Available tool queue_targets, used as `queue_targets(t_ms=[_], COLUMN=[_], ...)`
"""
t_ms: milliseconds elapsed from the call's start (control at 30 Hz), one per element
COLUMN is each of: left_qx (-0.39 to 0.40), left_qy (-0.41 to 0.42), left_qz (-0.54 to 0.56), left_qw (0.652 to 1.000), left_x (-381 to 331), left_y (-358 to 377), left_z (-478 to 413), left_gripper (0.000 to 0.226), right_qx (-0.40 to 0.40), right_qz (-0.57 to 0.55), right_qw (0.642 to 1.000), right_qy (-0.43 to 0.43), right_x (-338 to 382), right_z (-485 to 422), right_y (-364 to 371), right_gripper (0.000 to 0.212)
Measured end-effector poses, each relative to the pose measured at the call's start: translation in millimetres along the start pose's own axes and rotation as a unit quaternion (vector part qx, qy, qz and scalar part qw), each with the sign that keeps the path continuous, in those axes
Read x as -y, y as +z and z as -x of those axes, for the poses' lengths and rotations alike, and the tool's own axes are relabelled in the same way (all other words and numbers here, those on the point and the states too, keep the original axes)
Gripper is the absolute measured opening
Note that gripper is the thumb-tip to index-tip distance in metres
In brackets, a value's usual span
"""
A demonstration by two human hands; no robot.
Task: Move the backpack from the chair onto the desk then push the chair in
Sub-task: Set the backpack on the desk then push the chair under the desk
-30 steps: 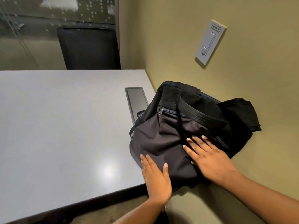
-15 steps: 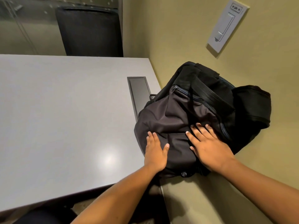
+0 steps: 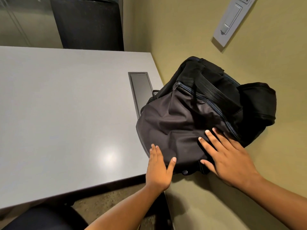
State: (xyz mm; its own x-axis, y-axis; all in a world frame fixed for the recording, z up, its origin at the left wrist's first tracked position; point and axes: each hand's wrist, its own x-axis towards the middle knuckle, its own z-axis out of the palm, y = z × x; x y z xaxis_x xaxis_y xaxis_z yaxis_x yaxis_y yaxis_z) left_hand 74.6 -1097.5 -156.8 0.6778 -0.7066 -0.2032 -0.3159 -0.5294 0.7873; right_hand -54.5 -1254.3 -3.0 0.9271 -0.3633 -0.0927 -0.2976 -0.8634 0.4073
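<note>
A black and dark grey backpack (image 3: 191,117) lies on the right end of the grey desk (image 3: 66,113), leaning against the olive wall. My left hand (image 3: 158,170) rests flat against its near left edge, fingers spread. My right hand (image 3: 227,156) lies flat on its near right side, fingers apart. Neither hand grips the fabric. A dark chair seat (image 3: 44,218) shows at the bottom left, below the desk's front edge.
A second black chair (image 3: 88,22) stands behind the far side of the desk. A grey cable hatch (image 3: 141,90) is set into the desk beside the backpack. A white wall switch (image 3: 232,20) sits on the wall above. Brown carpet shows below the desk edge.
The backpack has settled closer to the wall and deeper on the desk. Both hands stay pressed on it; my left hand has slid back to its near edge. The chair seat has come into view.
</note>
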Motion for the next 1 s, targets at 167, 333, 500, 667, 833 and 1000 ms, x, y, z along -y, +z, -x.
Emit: queue_targets(t_ms=[167,333,500,667,833,1000], left_qx=[0.031,0.061,0.087,0.091,0.105,0.112], left_qy=[-0.004,-0.003,-0.002,0.000,-0.003,-0.005], left_qz=[-0.017,-0.031,-0.033,-0.020,-0.003,0.006], left_qw=[0.999,0.998,0.996,0.996,0.994,0.994], left_x=[-4,-6,-2,1,3,2], left_y=[-6,-8,-12,-15,-19,-24], left_z=[-14,-31,-45,-55,-67,-77], left_gripper=[0.096,0.096,0.090,0.091,0.092,0.093], right_qx=[0.012,-0.007,-0.014,-0.001,0.009,0.013], right_qz=[0.004,-0.001,-0.005,-0.018,-0.015,-0.011], right_qw=[1.000,1.000,1.000,1.000,1.000,1.000], right_qy=[0.012,0.016,0.014,0.016,0.013,0.013], right_x=[-3,-2,-3,-2,-4,-6], right_z=[-11,-24,-31,-43,-55,-65], right_y=[7,10,15,15,16,17], right_gripper=[0.067,0.064,0.064,0.064,0.065,0.063])
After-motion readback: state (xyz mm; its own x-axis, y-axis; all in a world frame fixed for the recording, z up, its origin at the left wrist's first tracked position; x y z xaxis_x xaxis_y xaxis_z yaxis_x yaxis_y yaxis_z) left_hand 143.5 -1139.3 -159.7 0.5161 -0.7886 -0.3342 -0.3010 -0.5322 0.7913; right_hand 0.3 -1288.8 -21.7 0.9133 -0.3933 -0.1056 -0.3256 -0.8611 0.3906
